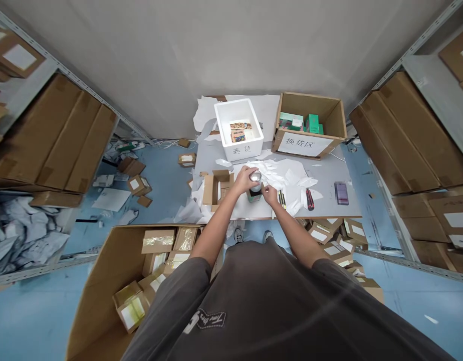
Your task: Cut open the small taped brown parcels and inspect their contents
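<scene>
My left hand (245, 180) is closed around a clear container with a round silver top (255, 176), upright over the front of the table. Directly under it is a small dark green box (254, 196), its upper part dark; whether the container's base is inside the box I cannot tell. My right hand (270, 194) has its fingers curled together at the box's right side, seemingly pinching its edge. Left of my left hand stands an open brown carton (218, 188) with something white in it. Beside my right hand lies a yellow-and-black cutter (281, 199).
White paper (271, 173) litters the table (331, 200). A white foam bin (254, 145) and a labelled carton (334, 131) with green boxes stand behind. A red-black cutter (309, 199) and a blurred purple thing (341, 193) lie right. A large carton (99, 281) of parcels is lower left.
</scene>
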`<state>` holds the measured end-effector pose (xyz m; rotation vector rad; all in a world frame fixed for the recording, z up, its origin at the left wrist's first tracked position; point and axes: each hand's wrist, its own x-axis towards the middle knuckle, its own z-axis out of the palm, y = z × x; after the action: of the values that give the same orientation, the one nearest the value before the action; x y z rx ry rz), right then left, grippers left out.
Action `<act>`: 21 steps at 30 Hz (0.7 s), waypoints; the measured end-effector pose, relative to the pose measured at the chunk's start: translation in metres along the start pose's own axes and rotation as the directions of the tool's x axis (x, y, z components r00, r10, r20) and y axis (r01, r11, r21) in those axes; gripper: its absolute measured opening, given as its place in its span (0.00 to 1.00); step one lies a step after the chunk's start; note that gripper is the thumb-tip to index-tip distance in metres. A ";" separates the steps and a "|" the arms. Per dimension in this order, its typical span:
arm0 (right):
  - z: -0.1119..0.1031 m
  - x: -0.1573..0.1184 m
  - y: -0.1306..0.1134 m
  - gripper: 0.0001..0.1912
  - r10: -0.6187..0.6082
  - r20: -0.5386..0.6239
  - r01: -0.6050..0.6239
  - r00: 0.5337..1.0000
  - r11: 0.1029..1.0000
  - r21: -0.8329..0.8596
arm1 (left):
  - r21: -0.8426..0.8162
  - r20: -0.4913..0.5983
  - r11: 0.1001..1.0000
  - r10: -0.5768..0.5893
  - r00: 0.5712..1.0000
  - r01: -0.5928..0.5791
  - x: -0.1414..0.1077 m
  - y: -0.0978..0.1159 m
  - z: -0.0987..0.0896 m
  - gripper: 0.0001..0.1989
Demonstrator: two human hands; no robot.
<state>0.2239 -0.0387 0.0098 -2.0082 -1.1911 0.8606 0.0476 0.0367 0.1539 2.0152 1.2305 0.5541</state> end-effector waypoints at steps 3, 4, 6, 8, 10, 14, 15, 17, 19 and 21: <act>0.004 0.000 -0.002 0.10 0.034 -0.012 -0.034 0.999 0.999 0.001 | 0.157 0.013 0.987 0.010 1.000 -0.012 -0.004 0.007 -0.005 0.32; 0.005 0.000 -0.003 0.11 0.043 -0.011 -0.043 0.999 0.999 0.003 | 0.210 0.011 0.978 0.010 1.000 -0.012 -0.006 0.011 -0.006 0.32; 0.008 0.001 -0.004 0.13 0.058 -0.003 -0.058 0.998 0.998 0.011 | 0.293 0.001 0.956 0.008 1.000 -0.008 -0.010 0.019 -0.007 0.30; 0.011 0.001 -0.006 0.14 0.064 -0.005 -0.064 0.998 0.998 0.028 | 0.353 -0.016 0.935 0.019 1.000 -0.012 -0.014 0.027 -0.005 0.28; 0.014 0.000 -0.007 0.15 0.061 -0.019 -0.060 0.998 0.997 0.048 | 0.403 -0.046 0.915 0.022 0.999 -0.002 -0.017 0.033 -0.001 0.26; 0.016 -0.001 -0.010 0.15 0.074 -0.031 -0.073 0.997 0.996 0.048 | 0.424 -0.056 0.905 -0.017 0.998 0.039 -0.020 0.038 0.007 0.25; 0.016 -0.001 -0.010 0.14 0.076 -0.027 -0.075 0.997 0.996 0.044 | 0.417 -0.044 0.908 -0.021 0.999 0.038 -0.020 0.038 0.008 0.25; 0.015 -0.002 -0.011 0.13 0.072 -0.018 -0.071 0.997 0.997 0.041 | 0.397 -0.017 0.917 -0.020 1.000 0.025 -0.020 0.036 0.010 0.25; 0.014 -0.003 -0.012 0.13 0.062 -0.014 -0.061 0.998 0.997 0.046 | 0.367 -0.002 0.930 -0.019 1.000 0.019 -0.020 0.032 0.010 0.24; 0.013 -0.004 -0.013 0.13 0.059 -0.008 -0.059 0.998 0.997 0.047 | 0.330 -0.003 0.943 -0.038 0.999 0.037 -0.021 0.028 0.010 0.23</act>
<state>0.2062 -0.0348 0.0133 -2.0160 -1.1013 0.8992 0.0605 0.0062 0.1682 2.2598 1.4339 0.3412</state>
